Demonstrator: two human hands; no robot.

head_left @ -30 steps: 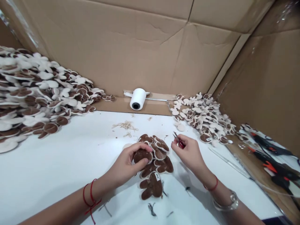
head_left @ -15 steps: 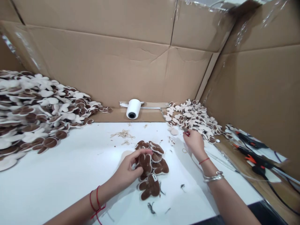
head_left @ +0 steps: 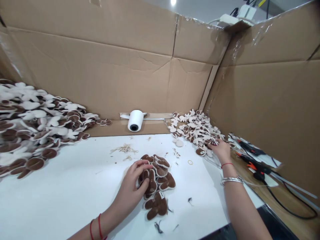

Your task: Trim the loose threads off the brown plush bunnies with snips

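My left hand (head_left: pixel 135 180) is curled around a brown plush bunny-shaped piece (head_left: pixel 150 185), thumb on its near side and fingertips over the top. Several similar brown pieces with pale edges lie bunched beside it; the nearest, a bunny piece (head_left: pixel 158 205), bears a small white label. My right hand (head_left: pixel 221 150) reaches to the right edge of a heap of small cream and brown pieces (head_left: pixel 197 126) with loops of cord. Its fingers are bent together at the heap, and whatever they hold is hidden. A labelled brown piece (head_left: pixel 200 152) lies left of that hand.
A large pile of cream and brown plush pieces (head_left: pixel 37 123) fills the left side. A white roll (head_left: pixel 135 120) sits by the cardboard wall (head_left: pixel 112 76). Loose cord loops (head_left: pixel 125 149) and dark thread bits (head_left: pixel 158 227) lie on the white table. Glue guns with cables (head_left: pixel 257 166) are at right.
My right hand has moved right along the front of the heap to its right edge. My left hand stays on the brown pieces. The view has shifted slightly right and up.
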